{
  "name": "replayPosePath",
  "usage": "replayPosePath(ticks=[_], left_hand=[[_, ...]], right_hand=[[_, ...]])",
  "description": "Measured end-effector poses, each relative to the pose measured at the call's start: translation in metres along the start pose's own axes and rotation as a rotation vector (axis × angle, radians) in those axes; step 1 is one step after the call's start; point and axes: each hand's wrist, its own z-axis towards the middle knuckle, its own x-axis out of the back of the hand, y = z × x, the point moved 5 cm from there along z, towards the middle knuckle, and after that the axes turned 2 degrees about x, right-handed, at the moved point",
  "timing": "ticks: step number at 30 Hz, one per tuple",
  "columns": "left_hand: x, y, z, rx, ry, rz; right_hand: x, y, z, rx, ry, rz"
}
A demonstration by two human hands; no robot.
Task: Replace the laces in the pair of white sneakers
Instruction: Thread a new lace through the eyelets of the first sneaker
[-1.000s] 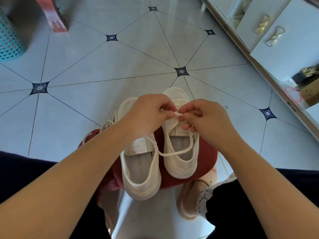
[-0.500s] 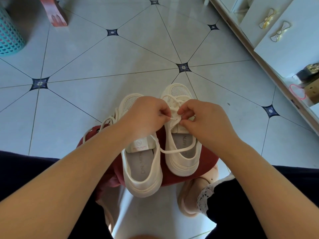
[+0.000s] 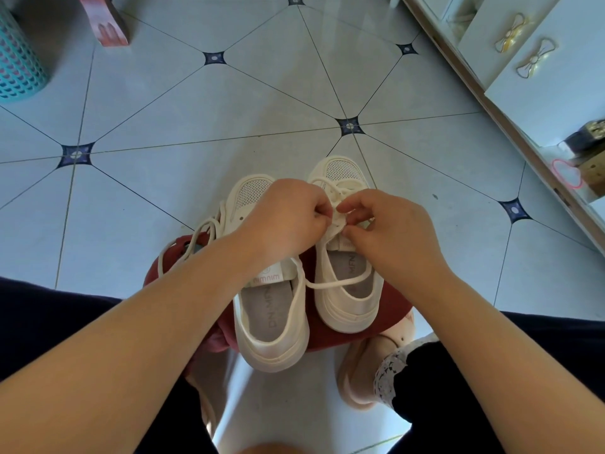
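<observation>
Lace (image 3: 340,284) pinched by left hand (image 3: 288,217) and right hand (image 3: 391,232), over sneaker (image 3: 352,304) tongue

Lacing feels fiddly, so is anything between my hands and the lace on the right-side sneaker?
Nothing visible does. The left hand and right hand both pinch the lace at the tongue of that sneaker; the other sneaker sits beside it, out of the way.

Both hands have sunk onto the tongue of the half-laced sneaker (image 3: 340,172). The left hand (image 3: 288,217) now pinches the lace (image 3: 340,284) tight against the eyelets. The right hand (image 3: 393,231) has raised its forefinger (thumb and other fingers now pinch the lace low on the tongue). The taut stretch between them has gone.
</observation>
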Motion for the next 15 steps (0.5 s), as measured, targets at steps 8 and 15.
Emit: replayPosePath(ticks=[8,15], left_hand=[[0.000,0.009,-0.005,-0.072,-0.072,0.152],[0.001,0.025,-0.003,-0.236,-0.150,0.456]], right_hand=[[-0.005,0.005,-0.003,-0.041,0.046,0.133],[-0.008,0.007,-0.003,-0.058,0.053,0.134]])
